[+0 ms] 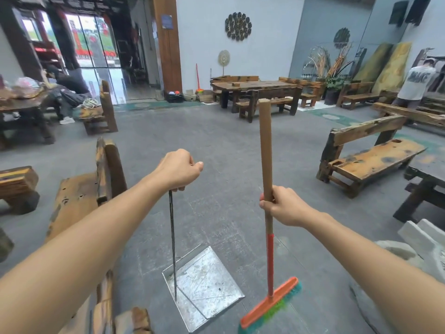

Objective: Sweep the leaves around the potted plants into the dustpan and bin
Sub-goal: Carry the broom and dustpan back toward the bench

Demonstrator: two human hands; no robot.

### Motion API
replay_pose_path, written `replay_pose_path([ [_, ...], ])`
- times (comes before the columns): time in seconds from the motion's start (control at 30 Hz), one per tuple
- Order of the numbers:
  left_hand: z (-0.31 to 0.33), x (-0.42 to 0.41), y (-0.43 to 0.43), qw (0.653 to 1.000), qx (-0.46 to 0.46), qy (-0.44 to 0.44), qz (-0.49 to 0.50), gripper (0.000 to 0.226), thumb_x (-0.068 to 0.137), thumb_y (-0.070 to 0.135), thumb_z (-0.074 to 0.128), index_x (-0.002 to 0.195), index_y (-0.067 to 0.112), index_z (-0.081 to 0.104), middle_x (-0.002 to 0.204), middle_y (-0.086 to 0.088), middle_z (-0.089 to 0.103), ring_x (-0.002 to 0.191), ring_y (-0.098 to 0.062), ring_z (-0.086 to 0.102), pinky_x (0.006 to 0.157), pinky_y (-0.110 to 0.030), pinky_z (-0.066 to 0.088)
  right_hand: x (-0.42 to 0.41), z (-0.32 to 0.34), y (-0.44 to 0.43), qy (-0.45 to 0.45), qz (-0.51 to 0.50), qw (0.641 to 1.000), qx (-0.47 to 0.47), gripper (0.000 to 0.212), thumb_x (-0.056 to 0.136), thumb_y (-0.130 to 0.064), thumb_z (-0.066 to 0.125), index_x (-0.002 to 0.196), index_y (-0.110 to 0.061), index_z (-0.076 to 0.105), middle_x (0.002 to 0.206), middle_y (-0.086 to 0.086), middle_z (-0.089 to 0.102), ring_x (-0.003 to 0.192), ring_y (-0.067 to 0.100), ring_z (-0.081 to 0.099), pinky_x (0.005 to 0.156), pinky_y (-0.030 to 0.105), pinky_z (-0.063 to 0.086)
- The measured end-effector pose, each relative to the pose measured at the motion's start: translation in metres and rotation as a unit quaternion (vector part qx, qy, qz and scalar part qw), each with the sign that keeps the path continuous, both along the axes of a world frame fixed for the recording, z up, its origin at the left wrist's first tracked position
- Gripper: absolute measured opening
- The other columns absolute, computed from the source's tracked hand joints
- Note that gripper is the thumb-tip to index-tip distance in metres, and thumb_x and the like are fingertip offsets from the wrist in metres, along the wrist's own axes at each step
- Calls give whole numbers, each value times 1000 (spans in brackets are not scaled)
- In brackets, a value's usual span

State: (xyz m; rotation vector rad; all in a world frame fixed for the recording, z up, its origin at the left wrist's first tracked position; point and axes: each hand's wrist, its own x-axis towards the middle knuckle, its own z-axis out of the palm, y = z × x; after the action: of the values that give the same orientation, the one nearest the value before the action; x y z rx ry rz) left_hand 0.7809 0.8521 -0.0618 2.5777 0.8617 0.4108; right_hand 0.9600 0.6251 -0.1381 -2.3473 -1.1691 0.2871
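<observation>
Your left grip [179, 171] is curled round the thin rod of the flat silver metal dustpan [207, 283]. Your right grip [285, 208] clamps the brown-handled orange broom [266, 165]. The green potted plants [334, 84] stand far off. On the way there, the pan could bump the rough wooden bench [79, 196].

A: Where does the dustpan handle [172, 237] end?
B: Inside the left hand [178, 171] — its top is hidden.
A: And the broom [270, 249]?
B: Its head's near end runs off the bottom edge — bristles blurred there.

text: none legible | shirt print [419, 78], pillar sign [166, 21]: blurred
</observation>
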Motion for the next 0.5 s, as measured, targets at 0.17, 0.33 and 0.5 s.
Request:
replay_pose_path([
  [0.17, -14, 32, 49, 1000, -20, 15, -9, 45, 85, 43, 58, 57, 8, 60, 46, -4, 66, 37, -17, 63, 37, -26, 51, 37, -8, 51, 13, 21, 1000, 12, 11, 91, -28, 61, 83, -29, 54, 79, -8, 63, 73, 3, 59, 55, 17, 37],
  [0.33, -45, 84, 131, 997, -20, 56, 52, 42, 81, 46, 62, 62, 8, 64, 47, -5, 67, 38, -16, 64, 41, -28, 55, 107, -39, 152, 33, 98, 995, -13, 9, 92, -28, 61, 85, -27, 55, 80, -7, 64, 75, 7, 61, 56, 16, 39],
  [0.5, -73, 110, 186, 991, 1, 95, 94, 42, 80, 47, 59, 61, 10, 62, 45, -3, 66, 36, -9, 61, 49, -26, 55, 147, -66, 224, 57, 147, 987, -28, 8, 91, -31, 61, 85, -27, 56, 80, -4, 66, 76, 10, 63, 59, 19, 43],
])
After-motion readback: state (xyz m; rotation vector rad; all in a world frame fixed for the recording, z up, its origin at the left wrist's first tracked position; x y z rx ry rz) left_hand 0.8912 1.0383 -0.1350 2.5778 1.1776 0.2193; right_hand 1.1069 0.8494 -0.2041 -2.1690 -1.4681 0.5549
